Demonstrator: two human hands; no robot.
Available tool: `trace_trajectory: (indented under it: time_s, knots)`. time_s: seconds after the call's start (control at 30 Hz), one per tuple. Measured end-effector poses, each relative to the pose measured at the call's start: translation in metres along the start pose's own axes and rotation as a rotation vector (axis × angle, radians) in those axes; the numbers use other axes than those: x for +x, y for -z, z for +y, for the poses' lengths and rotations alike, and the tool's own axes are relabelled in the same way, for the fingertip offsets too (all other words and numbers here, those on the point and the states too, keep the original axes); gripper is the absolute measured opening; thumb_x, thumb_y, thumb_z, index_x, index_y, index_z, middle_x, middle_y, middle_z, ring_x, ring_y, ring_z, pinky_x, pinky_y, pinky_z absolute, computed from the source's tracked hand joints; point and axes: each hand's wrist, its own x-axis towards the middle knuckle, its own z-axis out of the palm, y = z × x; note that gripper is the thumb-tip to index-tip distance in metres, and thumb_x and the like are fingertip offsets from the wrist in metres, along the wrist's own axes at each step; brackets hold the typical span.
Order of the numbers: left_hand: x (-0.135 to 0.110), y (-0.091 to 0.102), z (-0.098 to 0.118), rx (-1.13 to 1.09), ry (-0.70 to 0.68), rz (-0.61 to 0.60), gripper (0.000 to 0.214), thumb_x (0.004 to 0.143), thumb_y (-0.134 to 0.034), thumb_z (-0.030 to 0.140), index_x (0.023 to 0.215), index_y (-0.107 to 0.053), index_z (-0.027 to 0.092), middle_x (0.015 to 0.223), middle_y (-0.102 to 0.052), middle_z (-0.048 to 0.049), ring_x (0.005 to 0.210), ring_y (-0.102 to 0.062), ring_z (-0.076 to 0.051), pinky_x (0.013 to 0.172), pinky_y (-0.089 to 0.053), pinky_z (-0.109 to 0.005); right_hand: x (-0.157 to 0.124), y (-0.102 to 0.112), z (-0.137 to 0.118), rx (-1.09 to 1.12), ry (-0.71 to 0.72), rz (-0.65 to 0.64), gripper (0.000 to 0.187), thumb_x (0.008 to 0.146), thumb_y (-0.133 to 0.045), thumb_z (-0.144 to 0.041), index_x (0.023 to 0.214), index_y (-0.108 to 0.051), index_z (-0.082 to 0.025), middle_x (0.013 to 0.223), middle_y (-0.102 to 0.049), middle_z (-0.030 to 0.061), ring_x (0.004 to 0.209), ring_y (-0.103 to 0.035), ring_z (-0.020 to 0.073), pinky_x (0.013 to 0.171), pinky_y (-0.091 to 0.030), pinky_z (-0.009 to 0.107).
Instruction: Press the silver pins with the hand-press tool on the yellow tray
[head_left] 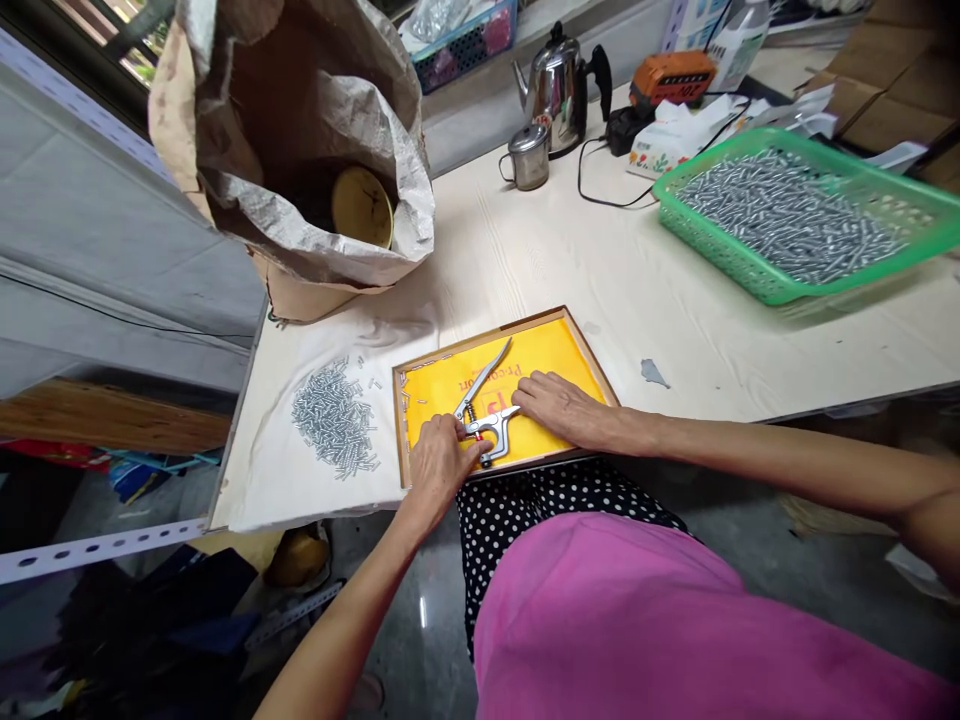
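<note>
We hold silvery pliers [491, 423] within a shallow yellow, brown-rimmed tray [596, 372]; their slim handles [485, 376] splay around a coil spring [471, 412], and the head [503, 440] curves like a C. Our left hand [441, 455] pinches them near the head; our right hand [564, 409] bends its fingers at one handle's tip, though we cannot tell its grip. On the pale, wood-grained tabletop [469, 240] we see a heap of small metal pieces [330, 415], a perforated green basket [780, 296] filled with metal pins [795, 215], and a crinkled paper sack [375, 130] holding a round yellowish object [362, 207].

Pale table [472, 260] | yellow-lined tray [555, 345] | metal-piece pile [334, 418] | green basket [716, 255] | kettle [556, 90] | grey scrap [654, 373], material unclear
</note>
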Motion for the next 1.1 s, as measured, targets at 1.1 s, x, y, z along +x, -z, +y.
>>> trace_trajectory:
  time_s: [1.1]
  knots:
    - [-0.004, 0.005, -0.007, 0.279, -0.077, -0.102, 0.020, 0.100, -0.046, 0.012, 0.105, -0.066, 0.015, 0.106, -0.065, -0.0125, 0.101, -0.064, -0.025, 0.079, -0.054, -0.033, -0.002, 0.010, 0.003, 0.260, -0.179, 0.331, 0.022, 0.106, -0.037, -0.032, 0.103, -0.056, -0.022, 0.093, -0.062, 0.0084, 0.085, -0.063, 0.0226, 0.078, -0.053, 0.037]
